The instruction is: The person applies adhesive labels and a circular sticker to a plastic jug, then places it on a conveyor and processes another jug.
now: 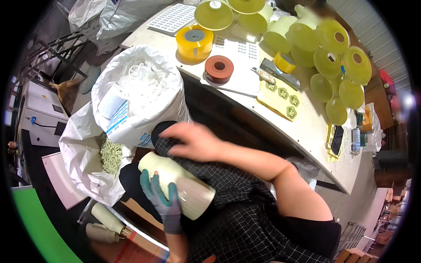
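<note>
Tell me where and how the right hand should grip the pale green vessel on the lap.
Probably around the upper-left end of the pale green vessel, right hand coming from its upper right: the round body lies slanted, and the gloved left hand covers the opposite flank.

Pale table [307,127]: large yellow tape roll [194,47] present; label sheet [172,19] behind it; papers [240,87], yellow-green cups [336,112] to its right.

A pale table [309,138] stands over grey floor [326,199] — a ribbed wall [370,28] beyond.

There are two hands [195,142], one held vessel [186,184], one brown roll [219,76].
</note>
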A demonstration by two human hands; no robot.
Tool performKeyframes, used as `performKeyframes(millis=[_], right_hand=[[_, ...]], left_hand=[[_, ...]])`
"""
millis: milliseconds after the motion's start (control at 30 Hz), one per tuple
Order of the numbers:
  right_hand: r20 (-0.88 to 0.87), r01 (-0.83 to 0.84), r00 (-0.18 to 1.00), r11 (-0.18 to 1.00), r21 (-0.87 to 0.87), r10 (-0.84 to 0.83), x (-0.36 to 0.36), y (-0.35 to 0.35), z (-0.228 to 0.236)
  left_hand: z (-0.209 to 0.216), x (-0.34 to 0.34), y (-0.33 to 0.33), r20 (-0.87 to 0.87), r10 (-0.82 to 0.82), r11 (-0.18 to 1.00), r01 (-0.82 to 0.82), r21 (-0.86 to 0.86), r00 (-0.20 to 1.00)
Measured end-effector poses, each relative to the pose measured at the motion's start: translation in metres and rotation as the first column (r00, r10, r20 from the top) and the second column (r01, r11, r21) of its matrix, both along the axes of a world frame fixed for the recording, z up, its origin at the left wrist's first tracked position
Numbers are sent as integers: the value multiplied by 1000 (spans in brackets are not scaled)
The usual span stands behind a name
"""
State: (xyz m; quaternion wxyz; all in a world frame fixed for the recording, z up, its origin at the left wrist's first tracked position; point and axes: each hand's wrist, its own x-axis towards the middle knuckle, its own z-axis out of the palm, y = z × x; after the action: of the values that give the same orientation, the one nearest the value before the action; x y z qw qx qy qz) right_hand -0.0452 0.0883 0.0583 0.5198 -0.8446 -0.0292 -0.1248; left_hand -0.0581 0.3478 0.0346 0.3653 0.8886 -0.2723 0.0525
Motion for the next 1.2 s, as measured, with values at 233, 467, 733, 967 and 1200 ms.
performKeyframes(millis=[233,467,733,967,1200], right_hand=[[442,706,545,106,-700,-713,-88,-265,-24],[181,609,662,382,-694,-727,-68,-294,-23],[240,826,563,551,-120,-791,-4,-299,-21],[243,962,270,247,-119,-932,78,-394,-25],[229,926,374,349,-142,-899,99,-421,-10]], left_hand=[[54,38,-58,60,-238,964,229,136,969],[32,47,-294,234,-748,663,717,216,621],[-51,46,-363,174,-757,650,701,292,630],[-49,43,-368,145,-785,617,743,258,602],[-58,46,-370,116,-782,618,739,269,612]])
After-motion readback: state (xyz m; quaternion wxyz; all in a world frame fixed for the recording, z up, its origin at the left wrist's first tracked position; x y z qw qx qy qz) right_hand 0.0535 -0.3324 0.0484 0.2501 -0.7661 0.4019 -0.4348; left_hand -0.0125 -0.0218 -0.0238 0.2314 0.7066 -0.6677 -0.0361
